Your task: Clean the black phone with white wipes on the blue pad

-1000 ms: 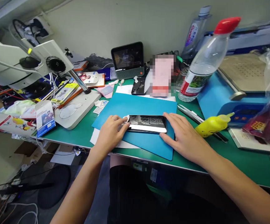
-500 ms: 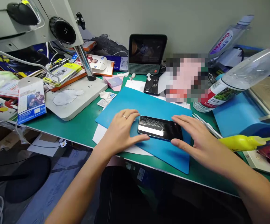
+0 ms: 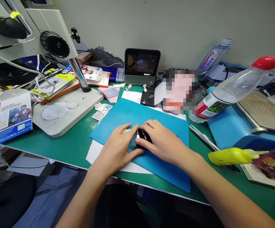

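Phone (image 3: 143, 135) is partly covered by the right hand (image 3: 167, 139), whose fingers are curved over it, narrowly parted from the thumb; whether it is gripped cannot be told. Its left end is flanked by the left hand (image 3: 117, 147), thumb and forefinger spread wide. Beneath all these fingers, a blue mat (image 3: 139, 110) is laid on the green counter (image 3: 73, 142). A yellow bottle (image 3: 232, 156) is seen right of the fingers.

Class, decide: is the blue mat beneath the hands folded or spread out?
Spread out: the blue mat lies flat, its broad surface extending beyond the left hand and right hand, no fold visible.
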{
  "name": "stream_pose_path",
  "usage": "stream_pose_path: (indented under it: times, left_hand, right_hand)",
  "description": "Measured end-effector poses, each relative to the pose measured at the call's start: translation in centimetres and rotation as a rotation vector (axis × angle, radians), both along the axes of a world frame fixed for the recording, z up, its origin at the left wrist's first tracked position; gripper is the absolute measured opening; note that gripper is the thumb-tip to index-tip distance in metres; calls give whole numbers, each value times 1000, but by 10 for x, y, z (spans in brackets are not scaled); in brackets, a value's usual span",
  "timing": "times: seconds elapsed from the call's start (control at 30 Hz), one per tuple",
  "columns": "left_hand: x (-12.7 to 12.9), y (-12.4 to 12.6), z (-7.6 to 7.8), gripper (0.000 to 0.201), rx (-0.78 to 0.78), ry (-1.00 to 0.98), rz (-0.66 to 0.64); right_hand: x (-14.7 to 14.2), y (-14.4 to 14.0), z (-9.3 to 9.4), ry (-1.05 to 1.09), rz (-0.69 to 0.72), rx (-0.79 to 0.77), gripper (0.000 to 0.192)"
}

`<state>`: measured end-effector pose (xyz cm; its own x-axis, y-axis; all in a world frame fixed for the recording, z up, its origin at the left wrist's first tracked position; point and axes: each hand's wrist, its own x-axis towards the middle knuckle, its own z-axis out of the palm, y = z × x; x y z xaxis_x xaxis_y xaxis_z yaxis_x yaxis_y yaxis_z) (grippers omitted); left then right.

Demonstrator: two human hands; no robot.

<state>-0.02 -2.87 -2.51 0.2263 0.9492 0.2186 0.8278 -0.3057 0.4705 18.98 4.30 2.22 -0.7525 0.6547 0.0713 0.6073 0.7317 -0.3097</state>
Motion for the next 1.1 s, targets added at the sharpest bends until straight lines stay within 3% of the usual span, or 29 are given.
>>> stream_pose_path:
  times: [0.33, 1.1]
  left_hand:
    - [1, 1, 0, 79, -24, -61, 19]
    - [1, 1, -1, 77, 13, -83, 6]
  right_hand:
    - [-4, -3, -6, 40, -48, -13, 51]
    - [-16, -7, -18, 29, -128, 46, 73]
